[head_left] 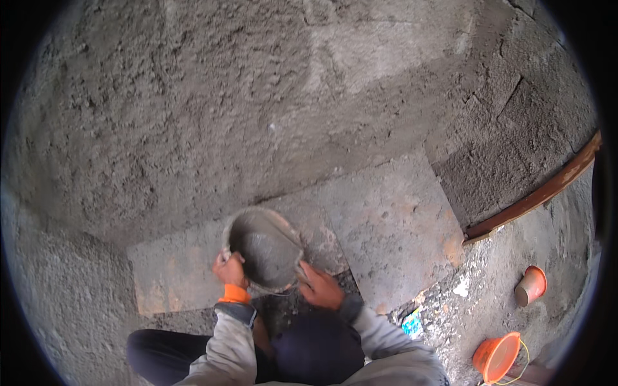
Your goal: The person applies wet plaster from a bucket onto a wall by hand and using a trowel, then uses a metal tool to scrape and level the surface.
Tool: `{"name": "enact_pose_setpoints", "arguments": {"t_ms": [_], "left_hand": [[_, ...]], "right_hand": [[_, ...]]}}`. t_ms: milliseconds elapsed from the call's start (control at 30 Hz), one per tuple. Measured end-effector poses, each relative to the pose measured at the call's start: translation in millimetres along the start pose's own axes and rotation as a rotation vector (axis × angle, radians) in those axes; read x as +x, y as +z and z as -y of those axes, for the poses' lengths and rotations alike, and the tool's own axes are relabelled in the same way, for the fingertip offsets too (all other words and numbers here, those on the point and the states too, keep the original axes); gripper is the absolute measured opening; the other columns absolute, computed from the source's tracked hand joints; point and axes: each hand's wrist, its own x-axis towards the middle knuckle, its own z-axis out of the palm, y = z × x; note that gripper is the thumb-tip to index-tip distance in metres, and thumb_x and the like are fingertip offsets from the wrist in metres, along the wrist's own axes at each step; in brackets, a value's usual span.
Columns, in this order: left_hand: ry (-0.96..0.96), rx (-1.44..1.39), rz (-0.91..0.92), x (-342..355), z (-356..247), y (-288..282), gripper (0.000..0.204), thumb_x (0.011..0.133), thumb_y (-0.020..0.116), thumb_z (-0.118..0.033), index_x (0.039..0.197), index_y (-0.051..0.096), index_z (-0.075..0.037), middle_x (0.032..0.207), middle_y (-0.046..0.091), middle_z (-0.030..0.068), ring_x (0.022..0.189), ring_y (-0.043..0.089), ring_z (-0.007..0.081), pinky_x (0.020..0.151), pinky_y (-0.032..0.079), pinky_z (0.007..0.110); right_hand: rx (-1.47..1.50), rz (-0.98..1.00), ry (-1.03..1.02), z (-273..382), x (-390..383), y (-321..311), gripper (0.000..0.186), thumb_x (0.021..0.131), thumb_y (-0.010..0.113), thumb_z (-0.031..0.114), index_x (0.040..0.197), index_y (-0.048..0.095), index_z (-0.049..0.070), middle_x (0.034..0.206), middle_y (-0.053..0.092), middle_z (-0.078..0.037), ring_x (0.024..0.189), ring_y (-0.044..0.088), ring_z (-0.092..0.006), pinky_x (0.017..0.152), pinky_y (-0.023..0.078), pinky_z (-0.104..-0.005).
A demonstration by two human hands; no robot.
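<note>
A round, mortar-caked bucket (242, 233) is in front of me, its mouth facing up toward me. Its inside looks grey and wet. My left hand (232, 270), with an orange cuff at the wrist, grips the bucket's left rim. At the right rim my right hand (320, 287) is closed, its fingers curled at the edge. The bucket is slightly blurred, and its underside is hidden. Beneath and beside it lie flat, cement-smeared boards (405, 225).
Rough grey plaster covers the wall (193, 116) ahead. To the right are a reddish wooden plank (537, 201), a small orange-rimmed pail (532, 287) and an orange bucket (499, 358) with a yellow handle. A blue packet (412, 324) lies among rubble near my right forearm.
</note>
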Motion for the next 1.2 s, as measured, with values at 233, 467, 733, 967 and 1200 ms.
{"name": "enact_pose_setpoints", "arguments": {"t_ms": [233,467,733,967,1200], "left_hand": [[0.474,0.07,0.46,-75.4,-19.3,45.6,0.012,0.061,0.056,0.003,0.072,0.057,0.004,0.093,0.063,0.0077,0.074,0.053,0.0125,0.068,0.043,0.026],[0.203,-0.163,0.542,-81.5,-19.7,57.4,0.009,0.057,0.054,0.008,0.064,0.051,0.003,0.105,0.062,0.0083,0.064,0.048,0.0099,0.052,0.038,0.025],[-0.22,-0.382,0.33,-50.8,0.8,61.8,0.025,0.054,0.055,0.003,0.078,0.06,0.0,0.076,0.055,0.0034,0.067,0.051,0.0141,0.059,0.041,0.027],[-0.215,-0.182,0.046,-12.8,7.4,16.9,0.024,0.052,0.056,-0.003,0.075,0.056,-0.003,0.073,0.053,0.0044,0.068,0.05,0.0195,0.06,0.041,0.033],[-0.181,-0.046,-0.013,34.6,55.5,-29.5,0.029,0.054,0.056,-0.004,0.082,0.057,-0.002,0.08,0.055,0.0084,0.07,0.051,0.0227,0.058,0.042,0.036]], "right_hand": [[0.233,0.412,0.572,-44.0,-0.1,-13.3,0.024,0.081,0.056,0.016,0.096,0.047,-0.001,0.073,0.059,-0.015,0.051,0.059,-0.0222,0.047,0.048,-0.035],[1.321,0.352,0.736,-51.1,-36.4,-15.0,0.034,0.084,0.05,0.01,0.117,0.046,0.002,0.078,0.051,-0.008,0.049,0.052,-0.0146,0.042,0.043,-0.0266],[1.701,0.207,0.508,-10.5,-50.1,-58.8,0.054,0.076,0.051,0.014,0.127,0.039,-0.002,0.081,0.048,-0.009,0.048,0.049,-0.0146,0.042,0.042,-0.0258],[1.586,-0.548,-0.012,53.6,-37.7,-130.8,0.063,0.073,0.053,0.013,0.13,0.031,-0.002,0.082,0.052,-0.011,0.049,0.051,-0.0161,0.041,0.044,-0.027],[0.872,-1.682,-0.451,74.1,66.8,-215.5,0.055,0.079,0.057,0.005,0.128,0.034,0.002,0.081,0.054,-0.007,0.054,0.053,-0.0124,0.043,0.049,-0.0229]]}}
